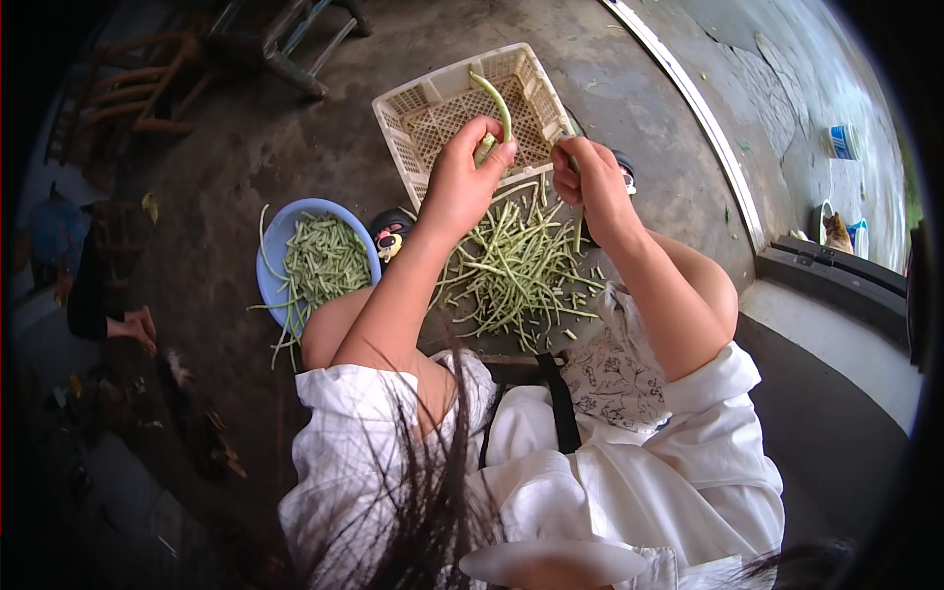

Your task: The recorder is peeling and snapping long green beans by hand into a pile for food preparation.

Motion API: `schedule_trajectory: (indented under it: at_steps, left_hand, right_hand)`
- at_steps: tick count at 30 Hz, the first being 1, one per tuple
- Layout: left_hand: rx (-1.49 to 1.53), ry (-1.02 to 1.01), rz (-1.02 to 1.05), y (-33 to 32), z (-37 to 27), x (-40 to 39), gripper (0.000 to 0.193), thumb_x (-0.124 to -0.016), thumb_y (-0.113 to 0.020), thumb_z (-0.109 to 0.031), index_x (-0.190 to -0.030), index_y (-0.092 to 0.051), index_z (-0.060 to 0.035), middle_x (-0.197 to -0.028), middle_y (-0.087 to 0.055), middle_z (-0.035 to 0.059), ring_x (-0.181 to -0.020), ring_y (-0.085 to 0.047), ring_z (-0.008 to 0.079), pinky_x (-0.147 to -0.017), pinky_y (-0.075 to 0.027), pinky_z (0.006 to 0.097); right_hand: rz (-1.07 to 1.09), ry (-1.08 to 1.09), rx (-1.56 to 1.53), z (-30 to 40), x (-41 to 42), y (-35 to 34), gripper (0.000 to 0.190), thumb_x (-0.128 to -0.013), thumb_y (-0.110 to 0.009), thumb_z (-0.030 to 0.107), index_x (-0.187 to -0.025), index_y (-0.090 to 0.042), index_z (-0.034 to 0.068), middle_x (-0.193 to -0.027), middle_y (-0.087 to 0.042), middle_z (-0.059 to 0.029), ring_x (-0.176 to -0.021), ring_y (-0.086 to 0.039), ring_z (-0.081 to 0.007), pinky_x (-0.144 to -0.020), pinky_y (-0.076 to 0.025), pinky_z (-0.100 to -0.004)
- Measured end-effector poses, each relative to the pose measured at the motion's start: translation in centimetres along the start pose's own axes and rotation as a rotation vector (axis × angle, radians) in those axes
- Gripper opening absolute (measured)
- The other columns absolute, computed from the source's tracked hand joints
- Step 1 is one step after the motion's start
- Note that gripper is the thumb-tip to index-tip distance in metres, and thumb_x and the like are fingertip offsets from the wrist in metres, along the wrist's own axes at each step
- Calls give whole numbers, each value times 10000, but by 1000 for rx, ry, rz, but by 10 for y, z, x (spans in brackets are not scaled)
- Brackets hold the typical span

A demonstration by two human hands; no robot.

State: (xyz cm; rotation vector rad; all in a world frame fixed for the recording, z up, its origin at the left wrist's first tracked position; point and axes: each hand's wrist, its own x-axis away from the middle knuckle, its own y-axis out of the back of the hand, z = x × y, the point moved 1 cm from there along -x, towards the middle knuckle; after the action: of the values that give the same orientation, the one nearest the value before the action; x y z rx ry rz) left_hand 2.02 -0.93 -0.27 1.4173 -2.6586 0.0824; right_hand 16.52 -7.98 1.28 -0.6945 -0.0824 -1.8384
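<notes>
In my left hand [468, 173], over the near side of a white plastic crate [391, 125], are a curved green bean [498, 99] and a few short bean pieces [484, 149]. My right hand [594, 181] is closed at the crate's right corner, with part of a long bean [579, 230] hanging below it; what else it grips is hard to make out. A pile of long green beans [516, 258] lies on the floor between my feet. Cut bean pieces [324, 254] fill much of a blue basin [269, 240] by my left knee, with several long beans over its rim.
Short bean bits [569, 334] are scattered around the pile. Wooden chairs [140, 88] stand at the upper left, and another person's bare feet [140, 328] show at the far left. A white door track [708, 110] crosses the floor on the right, with a cat [838, 232] beyond.
</notes>
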Motion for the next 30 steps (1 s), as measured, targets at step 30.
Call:
schedule_trajectory:
  at_steps: [30]
  left_hand:
    - [569,433,106,-6,-9,10,165,-904,-444,-177,-922,-527,-35,-726,-508,7,-538,-434,58,-448,-346,188]
  right_hand:
    - [12,464,340,12,-2,-4,165,-829,-613,139,-918,-635,2,-788,-617,-13,-734,-546,-62,-636,-442,-221]
